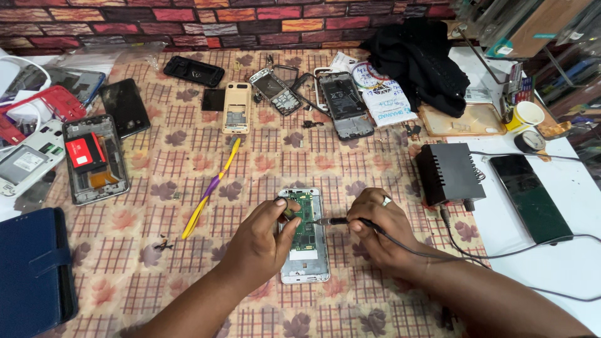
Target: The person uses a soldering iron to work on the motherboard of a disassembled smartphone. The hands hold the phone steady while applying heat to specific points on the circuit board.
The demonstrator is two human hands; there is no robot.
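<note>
Centrally, both hands crowd the opened phone [305,235], tablecloth [263,156] open around.

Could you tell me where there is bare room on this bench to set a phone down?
Bare cloth lies between the yellow-purple tool, the blue wallet case and the left hand. The back row, around the opened phones, is crowded.

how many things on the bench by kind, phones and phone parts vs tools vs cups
opened phones and phone shells: 10, e.g. the one under the hands
tools: 3, soldering iron, black power unit, yellow-purple pry tool
cups: 1
total: 14
</note>
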